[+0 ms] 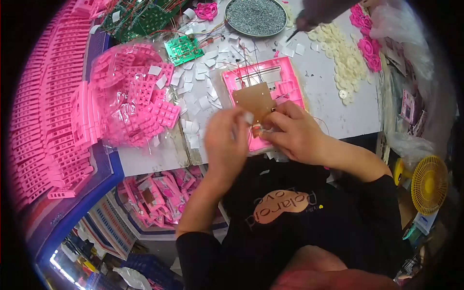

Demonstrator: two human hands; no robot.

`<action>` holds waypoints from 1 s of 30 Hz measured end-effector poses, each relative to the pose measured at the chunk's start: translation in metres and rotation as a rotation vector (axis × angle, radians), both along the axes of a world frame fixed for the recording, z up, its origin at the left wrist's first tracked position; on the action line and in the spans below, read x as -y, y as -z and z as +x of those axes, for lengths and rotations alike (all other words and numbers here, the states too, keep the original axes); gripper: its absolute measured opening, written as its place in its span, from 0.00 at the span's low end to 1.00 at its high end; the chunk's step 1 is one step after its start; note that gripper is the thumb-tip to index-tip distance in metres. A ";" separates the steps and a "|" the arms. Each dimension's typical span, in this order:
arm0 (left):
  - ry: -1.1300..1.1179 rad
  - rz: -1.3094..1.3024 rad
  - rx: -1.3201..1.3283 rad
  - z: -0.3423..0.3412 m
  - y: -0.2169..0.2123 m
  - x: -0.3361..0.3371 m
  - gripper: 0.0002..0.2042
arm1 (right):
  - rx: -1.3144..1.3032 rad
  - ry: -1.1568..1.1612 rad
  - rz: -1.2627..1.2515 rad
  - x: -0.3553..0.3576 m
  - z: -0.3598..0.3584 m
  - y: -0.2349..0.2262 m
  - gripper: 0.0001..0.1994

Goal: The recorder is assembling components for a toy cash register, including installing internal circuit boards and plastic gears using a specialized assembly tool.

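Observation:
A pink plastic casing (288, 72) lies in front of me on the table, with a brown circuit board (254, 100) and thin wires over it. My left hand (225, 142) is above the casing's near left side, smeared by motion. Its fingers are pinched at a small white square piece (248, 117). My right hand (296, 130) rests over the casing's near right part, thumb and fingers pressed together. Beside its fingertips is a small orange and green part (257, 130). What exactly those fingers grip is hidden.
Pink button pads (135, 96) in a clear bag and stacked pink parts (53, 106) fill the left. Behind are green circuit boards (183, 50), a bowl of screws (256, 17) and a dark screwdriver (309, 19). Cream discs (340, 58) and a yellow fan (429, 185) are right.

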State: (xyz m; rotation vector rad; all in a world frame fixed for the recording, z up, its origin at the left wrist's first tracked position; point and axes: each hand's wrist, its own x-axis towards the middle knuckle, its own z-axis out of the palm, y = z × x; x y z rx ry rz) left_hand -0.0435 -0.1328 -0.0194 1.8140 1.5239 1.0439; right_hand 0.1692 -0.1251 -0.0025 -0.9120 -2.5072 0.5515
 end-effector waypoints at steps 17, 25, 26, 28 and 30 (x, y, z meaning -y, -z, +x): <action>-0.039 -0.650 0.727 -0.031 -0.029 -0.005 0.06 | 0.237 0.058 0.060 0.011 -0.004 -0.003 0.25; 0.097 -0.355 0.568 -0.008 -0.025 0.003 0.02 | 0.174 -0.074 0.020 -0.003 0.010 -0.013 0.20; 0.158 -0.251 0.406 -0.009 -0.027 0.005 0.01 | 0.143 -0.096 -0.038 -0.006 0.014 -0.014 0.19; 0.227 -0.107 0.215 -0.009 -0.032 0.010 0.03 | 0.073 -0.149 -0.145 -0.018 0.021 -0.021 0.18; 0.257 -0.033 0.167 -0.002 -0.036 0.015 0.05 | -0.107 -0.026 -0.149 -0.022 0.027 -0.018 0.19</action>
